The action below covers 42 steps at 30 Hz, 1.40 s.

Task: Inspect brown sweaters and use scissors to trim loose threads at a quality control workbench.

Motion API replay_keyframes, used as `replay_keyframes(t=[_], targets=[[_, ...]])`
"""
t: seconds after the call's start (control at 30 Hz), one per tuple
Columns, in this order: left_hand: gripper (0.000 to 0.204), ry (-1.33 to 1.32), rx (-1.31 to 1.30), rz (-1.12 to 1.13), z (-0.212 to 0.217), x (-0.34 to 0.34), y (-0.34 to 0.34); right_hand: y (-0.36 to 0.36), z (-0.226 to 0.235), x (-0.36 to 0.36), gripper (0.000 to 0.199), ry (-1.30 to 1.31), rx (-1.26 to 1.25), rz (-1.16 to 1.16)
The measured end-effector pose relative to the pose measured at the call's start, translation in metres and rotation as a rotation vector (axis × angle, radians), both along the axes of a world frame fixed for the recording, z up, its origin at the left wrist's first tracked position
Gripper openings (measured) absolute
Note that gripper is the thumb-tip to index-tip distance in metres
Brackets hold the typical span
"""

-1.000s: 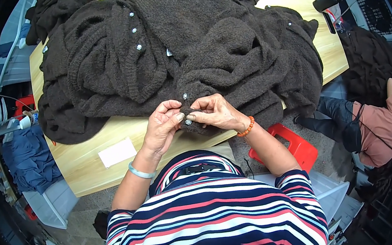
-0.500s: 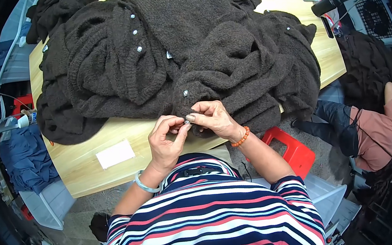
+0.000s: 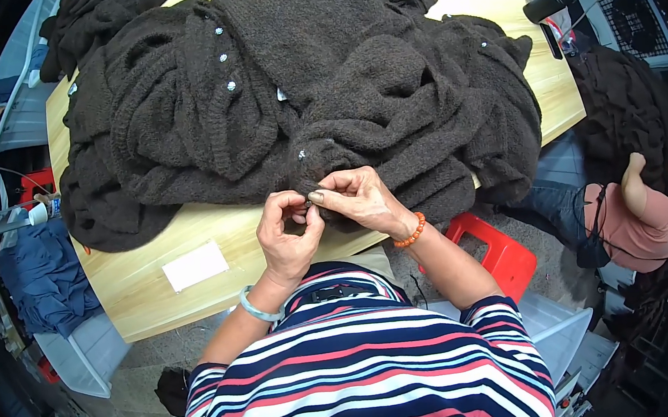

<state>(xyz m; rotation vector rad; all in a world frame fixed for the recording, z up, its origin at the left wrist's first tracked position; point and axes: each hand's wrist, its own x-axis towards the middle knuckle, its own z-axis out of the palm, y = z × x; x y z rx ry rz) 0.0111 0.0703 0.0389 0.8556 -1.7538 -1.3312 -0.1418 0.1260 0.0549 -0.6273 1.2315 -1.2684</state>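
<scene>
A white paper slip (image 3: pixel 195 265) lies at lower left on the wooden counter (image 3: pixel 141 288). Just right of it, the left hand (image 3: pixel 288 238) curls narrowly, fingertips meeting the right hand (image 3: pixel 362 201), both pinching the near hem of the dark brown cardigan (image 3: pixel 297 97). The garment spreads away toward the frame's top, long axis crosswise; both hands are equally near.

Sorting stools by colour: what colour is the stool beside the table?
Red stool, clearest in the head view.
</scene>
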Motion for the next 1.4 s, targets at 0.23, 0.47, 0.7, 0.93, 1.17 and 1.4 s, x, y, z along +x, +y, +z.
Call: replay_keyframes(t=[0.23,0.47,0.7,0.93,1.17,1.4], targets=[[0.024,0.014,-0.12,0.017,-0.004,-0.006,-0.008,0.001,0.013,-0.008,0.019,-0.043,0.066,0.024],[0.018,0.231,0.548,-0.046,-0.002,-0.002,-0.011,0.001,0.004,-0.008,0.022,0.041,0.088,0.063],[0.019,0.105,0.382,-0.024,0.003,0.018,-0.034,0.007,0.007,-0.017,0.021,0.81,-0.078,0.22],[0.07,-0.247,-0.367,-0.373,0.034,-0.001,-0.019,0.018,0.022,-0.011,0.015,0.898,-0.207,0.151],[0.032,-0.267,-0.328,-0.398,0.013,0.002,-0.027,0.027,0.027,-0.006,0.03,0.842,-0.302,0.104],[0.018,-0.449,-0.467,-0.359,0.013,0.006,-0.019,0.029,0.031,-0.001,0.013,1.089,-0.25,0.203]])
